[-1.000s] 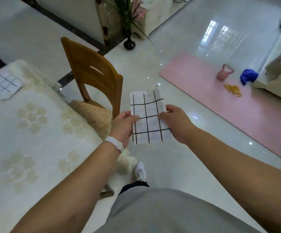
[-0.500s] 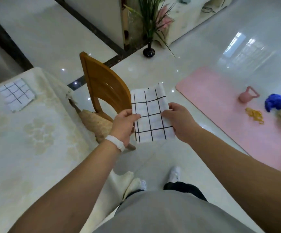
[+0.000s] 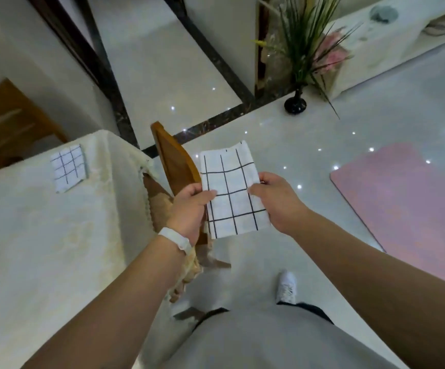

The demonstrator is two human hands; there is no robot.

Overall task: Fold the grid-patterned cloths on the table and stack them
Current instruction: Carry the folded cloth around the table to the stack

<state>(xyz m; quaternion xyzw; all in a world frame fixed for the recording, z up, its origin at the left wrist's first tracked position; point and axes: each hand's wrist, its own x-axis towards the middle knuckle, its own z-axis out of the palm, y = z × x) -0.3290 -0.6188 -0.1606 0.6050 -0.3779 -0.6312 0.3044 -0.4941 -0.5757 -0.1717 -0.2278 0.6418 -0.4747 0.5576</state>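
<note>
I hold a white cloth with a black grid (image 3: pixel 232 189), folded into a narrow rectangle, in the air over the floor to the right of the table. My left hand (image 3: pixel 189 209) pinches its left edge and my right hand (image 3: pixel 276 199) pinches its right edge. A second grid-patterned cloth (image 3: pixel 68 167), folded small, lies flat near the far corner of the table (image 3: pixel 37 235), well to the left of both hands.
A wooden chair (image 3: pixel 174 161) with a cushion stands between the table and my hands. A black vase with a plant (image 3: pixel 295 102) stands on the glossy floor ahead. A pink mat (image 3: pixel 407 198) lies to the right. My shoe (image 3: pixel 286 286) is below.
The view has swung left and up, bringing the table and the cloth on it closer to centre. Both hands keep the same hold on the folded cloth.
</note>
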